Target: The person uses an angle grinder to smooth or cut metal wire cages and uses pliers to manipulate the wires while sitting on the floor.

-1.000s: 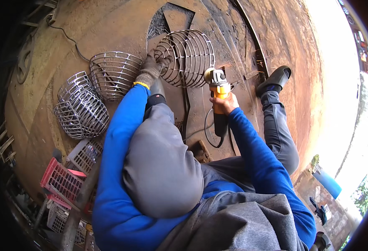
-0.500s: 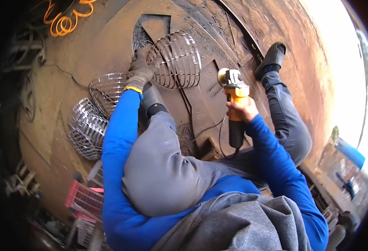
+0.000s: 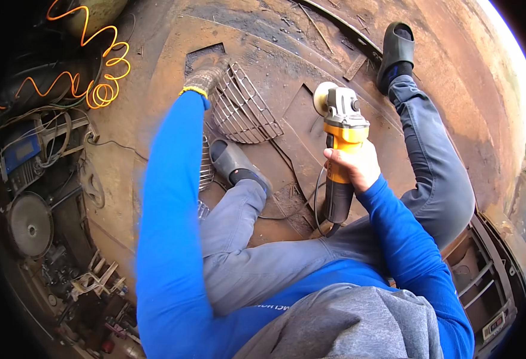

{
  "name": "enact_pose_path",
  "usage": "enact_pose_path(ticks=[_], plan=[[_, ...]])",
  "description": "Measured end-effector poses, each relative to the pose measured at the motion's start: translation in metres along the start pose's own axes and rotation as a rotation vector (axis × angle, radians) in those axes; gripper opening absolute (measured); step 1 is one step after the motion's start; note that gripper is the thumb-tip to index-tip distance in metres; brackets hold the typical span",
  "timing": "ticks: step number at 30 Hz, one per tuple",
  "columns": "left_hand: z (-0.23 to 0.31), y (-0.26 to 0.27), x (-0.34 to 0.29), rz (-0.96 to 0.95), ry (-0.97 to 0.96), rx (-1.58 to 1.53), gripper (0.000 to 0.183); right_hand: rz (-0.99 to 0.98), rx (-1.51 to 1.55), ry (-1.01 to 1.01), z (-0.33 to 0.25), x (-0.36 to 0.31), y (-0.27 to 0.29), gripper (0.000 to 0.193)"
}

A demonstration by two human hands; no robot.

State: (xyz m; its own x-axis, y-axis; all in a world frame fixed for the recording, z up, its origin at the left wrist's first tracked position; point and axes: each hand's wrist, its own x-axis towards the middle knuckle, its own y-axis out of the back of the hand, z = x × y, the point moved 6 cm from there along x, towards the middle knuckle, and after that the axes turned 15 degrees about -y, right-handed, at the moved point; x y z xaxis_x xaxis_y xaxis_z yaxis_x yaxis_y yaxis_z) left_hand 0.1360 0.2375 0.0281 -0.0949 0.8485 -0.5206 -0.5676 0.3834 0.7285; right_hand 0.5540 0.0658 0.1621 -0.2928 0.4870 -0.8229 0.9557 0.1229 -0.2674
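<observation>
My right hand (image 3: 358, 163), bare, is wrapped round the yellow and black body of an angle grinder (image 3: 342, 133). The grinder stands upright with its pale disc (image 3: 322, 99) at the top, apart from any metal. Farther off, my left hand (image 3: 208, 76), in a dirty knitted glove with a yellow cuff, is closed at the upper left edge of a metal wire basket (image 3: 243, 107). Its fingertips are blurred and partly hidden. More shiny metal grid work (image 3: 206, 170) shows beside my left sleeve, mostly covered by the arm.
Rusty steel sheets (image 3: 173, 78) cover the ground. My shoes (image 3: 239, 160) rest either side of the work area. An orange coiled hose (image 3: 110, 72) hangs at the upper left, above a machine with a round toothed disc (image 3: 30, 225). A metal frame (image 3: 484, 269) stands at the lower right.
My view has swung leftward. The wire basket has turned in my left hand, showing its grid at another angle. My right hand still holds the grinder, disc up.
</observation>
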Motion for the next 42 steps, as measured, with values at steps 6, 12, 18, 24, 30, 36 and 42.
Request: enact_pose_path(ticks=[6, 12, 18, 24, 30, 36, 42], plan=[[-0.059, -0.014, 0.045, 0.085, 0.248, -0.116, 0.064, 0.016, -0.105, 0.062, 0.003, 0.010, 0.008, 0.036], [0.048, -0.079, 0.048, -0.324, 0.325, -0.048, 0.073, 0.128, -0.101, -0.045, 0.017, 0.022, 0.046, 0.050], [-0.045, -0.023, 0.069, -0.621, -0.195, 0.714, 0.040, 0.002, -0.077, 0.012, 0.001, 0.028, 0.004, 0.048], [0.088, 0.076, -0.069, -0.222, 0.094, 0.125, 0.054, 0.046, -0.091, 0.066, 0.003, 0.023, 0.018, 0.046], [0.007, 0.075, -0.145, 0.219, -0.344, -0.204, 0.077, -0.079, -0.236, 0.123, 0.005, 0.014, -0.016, 0.047], [-0.079, -0.019, -0.149, 0.518, -0.291, -0.493, 0.033, -0.139, -0.486, 0.202, 0.021, 0.031, -0.036, 0.048], [-0.102, -0.057, -0.169, 0.724, -0.055, -0.444, 0.025, -0.151, -0.804, 0.037, 0.044, 0.071, -0.065, 0.049]])
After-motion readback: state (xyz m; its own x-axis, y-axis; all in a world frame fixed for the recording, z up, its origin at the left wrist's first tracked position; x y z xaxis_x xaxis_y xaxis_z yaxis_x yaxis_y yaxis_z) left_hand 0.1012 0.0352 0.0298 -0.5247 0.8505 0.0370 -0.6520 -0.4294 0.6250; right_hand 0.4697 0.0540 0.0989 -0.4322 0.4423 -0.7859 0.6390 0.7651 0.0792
